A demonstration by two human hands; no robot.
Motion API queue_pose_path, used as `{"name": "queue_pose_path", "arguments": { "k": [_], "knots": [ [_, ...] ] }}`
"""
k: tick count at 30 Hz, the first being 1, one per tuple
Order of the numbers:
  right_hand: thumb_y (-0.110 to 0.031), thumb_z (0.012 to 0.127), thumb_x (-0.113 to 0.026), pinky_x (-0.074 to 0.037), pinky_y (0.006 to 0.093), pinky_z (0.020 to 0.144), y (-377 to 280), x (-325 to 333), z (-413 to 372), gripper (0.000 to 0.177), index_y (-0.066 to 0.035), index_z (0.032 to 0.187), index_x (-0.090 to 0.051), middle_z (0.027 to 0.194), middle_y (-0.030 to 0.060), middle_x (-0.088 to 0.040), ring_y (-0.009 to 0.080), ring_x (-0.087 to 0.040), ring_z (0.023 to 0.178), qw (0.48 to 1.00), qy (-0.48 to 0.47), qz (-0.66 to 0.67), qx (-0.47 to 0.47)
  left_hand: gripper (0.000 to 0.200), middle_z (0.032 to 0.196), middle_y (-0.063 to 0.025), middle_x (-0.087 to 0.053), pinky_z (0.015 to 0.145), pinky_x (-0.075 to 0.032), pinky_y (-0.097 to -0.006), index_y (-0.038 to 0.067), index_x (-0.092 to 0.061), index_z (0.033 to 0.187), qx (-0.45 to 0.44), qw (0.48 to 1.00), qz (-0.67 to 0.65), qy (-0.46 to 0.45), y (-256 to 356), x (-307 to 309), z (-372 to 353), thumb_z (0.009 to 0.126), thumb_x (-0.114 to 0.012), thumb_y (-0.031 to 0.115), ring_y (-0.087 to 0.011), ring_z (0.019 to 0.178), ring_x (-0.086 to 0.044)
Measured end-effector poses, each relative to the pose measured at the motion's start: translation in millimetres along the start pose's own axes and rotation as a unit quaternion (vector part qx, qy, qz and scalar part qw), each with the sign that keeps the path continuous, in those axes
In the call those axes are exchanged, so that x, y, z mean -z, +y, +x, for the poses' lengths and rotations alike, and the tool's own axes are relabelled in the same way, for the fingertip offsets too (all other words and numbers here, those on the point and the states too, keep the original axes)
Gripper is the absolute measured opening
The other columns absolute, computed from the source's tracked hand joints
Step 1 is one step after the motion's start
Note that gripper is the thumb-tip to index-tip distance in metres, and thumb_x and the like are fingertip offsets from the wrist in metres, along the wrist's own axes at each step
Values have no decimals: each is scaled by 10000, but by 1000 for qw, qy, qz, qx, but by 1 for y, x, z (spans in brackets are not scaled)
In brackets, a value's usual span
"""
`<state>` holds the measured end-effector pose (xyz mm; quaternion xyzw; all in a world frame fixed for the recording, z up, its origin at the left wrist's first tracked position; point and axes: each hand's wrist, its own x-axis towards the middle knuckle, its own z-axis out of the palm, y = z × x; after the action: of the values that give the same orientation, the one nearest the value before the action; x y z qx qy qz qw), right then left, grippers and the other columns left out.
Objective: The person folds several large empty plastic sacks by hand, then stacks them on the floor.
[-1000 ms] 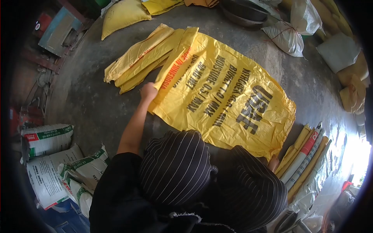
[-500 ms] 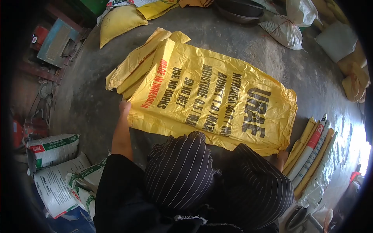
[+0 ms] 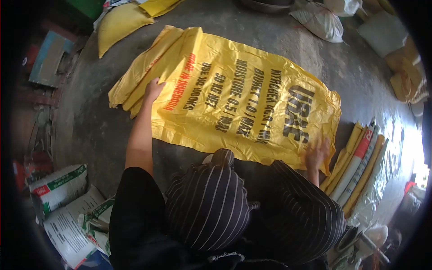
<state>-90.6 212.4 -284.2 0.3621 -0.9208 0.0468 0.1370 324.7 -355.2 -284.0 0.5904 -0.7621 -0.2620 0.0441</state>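
A large yellow woven sack (image 3: 229,99) lies spread and creased on the floor in front of me, with black and red print across it. My left hand (image 3: 154,90) is closed at the sack's left end, its fingers curled by the edge. Under and beyond that end lie more folded yellow sacks (image 3: 148,63). Slightly smeared by motion, my right hand (image 3: 317,154) is over the near right part of the sack, below the big black letters, fingers spread.
Rolled sacks (image 3: 355,162) lie along my right side. White and green printed bags (image 3: 58,184) are at the lower left. A filled yellow sack (image 3: 121,27) rests at the back left, a tied white bag (image 3: 319,22) at the back right. My knees in striped cloth (image 3: 209,202) are close to the sack.
My left hand has moved up along the sack's left end. My right hand has left the near right corner and come in over the sack. The view has shifted slightly.
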Motion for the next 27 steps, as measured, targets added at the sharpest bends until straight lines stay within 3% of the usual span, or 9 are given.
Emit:
{"name": "queue_pose_path", "arguments": {
  "k": [3, 9, 17, 19, 21, 23, 25, 26, 27],
  "knots": [
    [-405, 884, -508, -101, 591, 1073, -50, -6, -3, 574, -284, 1414, -324, 1494, 177, -191, 371, -146, 1386, 982, -164, 39, 82, 552, 1230, -218, -546, 951, -408, -380, -13, -489, 1264, -27, 993, -2, 112, -13, -19, 13, 854, -597, 340, -331, 1165, -510],
    [-524, 878, -472, -76, 705, 1009, -19, -60, -7, 572, -356, 1403, -320, 1516, 116, -165, 374, -138, 1386, 969, -236, 66, 15, 528, 1255, -172, -539, 930, -422, -423, 113, -445, 1329, 93, 979, 100, 149, -36, -15, 8, 903, -487, 423, -333, 1160, -507],
    [-549, 860, -477, -54, 679, 1032, -23, -38, 3, 632, -325, 1421, -291, 1522, 120, -140, 362, -124, 1394, 951, -298, 73, -23, 508, 1193, -183, -577, 904, -439, -397, 85, -469, 1290, -9, 986, 101, 132, -43, 10, 14, 902, -522, 408, -329, 1105, -547],
    [-522, 866, -480, -43, 670, 1037, -31, -31, -1, 652, -275, 1434, -274, 1516, 151, -142, 350, -121, 1397, 969, -238, 67, -3, 452, 1104, -148, -625, 859, -460, -339, 38, -486, 1245, -93, 994, -34, -41, -41, 25, -2, 900, -566, 319, -261, 1018, -599],
    [-486, 864, -503, -42, 637, 1058, -24, -22, 1, 667, -213, 1431, -282, 1504, 182, -157, 335, -129, 1398, 969, -231, 84, -25, 378, 1047, -100, -641, 816, -467, -291, -10, -498, 1196, -84, 983, -75, -146, -64, 29, -9, 904, -566, 221, -183, 952, -608],
    [-450, 881, -502, -87, 626, 1058, 10, -24, 5, 661, -157, 1429, -277, 1491, 195, -193, 352, -129, 1394, 984, -119, 65, -113, 352, 1069, -99, -633, 803, -470, -289, -38, -499, 1192, -84, 957, -181, -210, -69, 36, -17, 900, -551, 152, -163, 946, -606],
    [-470, 839, -556, -176, 597, 1052, 70, -36, -4, 703, -77, 1380, -337, 1413, 236, -334, 374, -273, 1338, 975, -24, 44, -216, 342, 1075, -101, -628, 799, -468, -288, -35, -504, 1195, -47, 943, -286, -162, -48, 45, -31, 888, -543, 110, -159, 925, -606],
    [-470, 839, -556, -176, 597, 1052, 86, -29, -8, 703, -77, 1380, -337, 1413, 236, -334, 374, -273, 1338, 973, -22, 42, -225, 347, 1078, -101, -622, 804, -464, -284, -29, -509, 1199, -48, 942, -289, -165, -47, 52, -29, 878, -539, 99, -168, 924, -604],
    [-490, 799, -591, -247, 566, 1025, 100, -16, -8, 735, -62, 1353, -366, 1364, 237, -394, 375, -353, 1281, 930, -123, 28, -346, 345, 1094, -104, -612, 810, -461, -293, -24, -516, 1193, -52, 939, -300, -161, -34, 60, -36, 881, -538, 121, -175, 925, -602]
  ]
}}
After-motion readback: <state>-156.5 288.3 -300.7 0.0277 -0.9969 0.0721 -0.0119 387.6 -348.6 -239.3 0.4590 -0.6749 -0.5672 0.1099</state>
